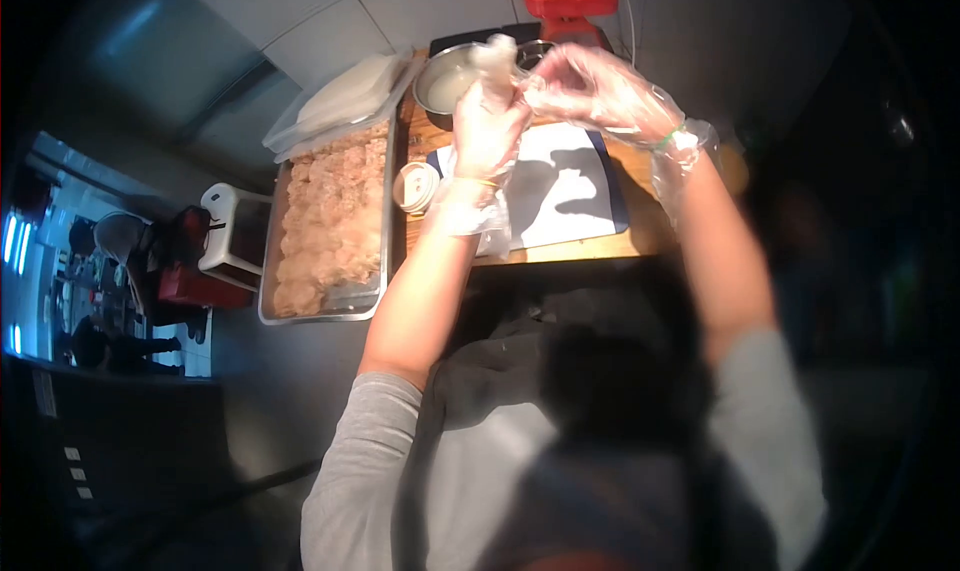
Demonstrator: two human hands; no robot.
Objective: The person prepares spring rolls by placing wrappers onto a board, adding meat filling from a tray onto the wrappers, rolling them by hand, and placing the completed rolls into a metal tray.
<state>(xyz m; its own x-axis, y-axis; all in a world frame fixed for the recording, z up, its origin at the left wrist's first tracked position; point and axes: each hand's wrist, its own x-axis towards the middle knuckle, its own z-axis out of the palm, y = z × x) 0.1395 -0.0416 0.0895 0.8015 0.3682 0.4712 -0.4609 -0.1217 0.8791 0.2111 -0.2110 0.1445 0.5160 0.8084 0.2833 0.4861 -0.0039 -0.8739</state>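
Note:
Both hands wear clear plastic gloves and are raised over the far half of a white cutting board [550,221] with a dark blue edge. My left hand [488,136] is closed in a fist, and a pale, blurred piece [496,55] sticks up from its top; I cannot make out what it is. The fingers of my right hand [595,91] are bent, their tips drawn together against the left fist. Whatever lies between them is hidden by blur. Behind the left hand stands a metal bowl [438,89] with whitish contents.
Left of the board, a metal tray [268,313] holds many pale minced-meat portions [335,206]. A stack of whitish sheets [350,89] rests in a clear lid at its far end. A small round container [415,187] stands between tray and board. A red scale [568,1] is behind.

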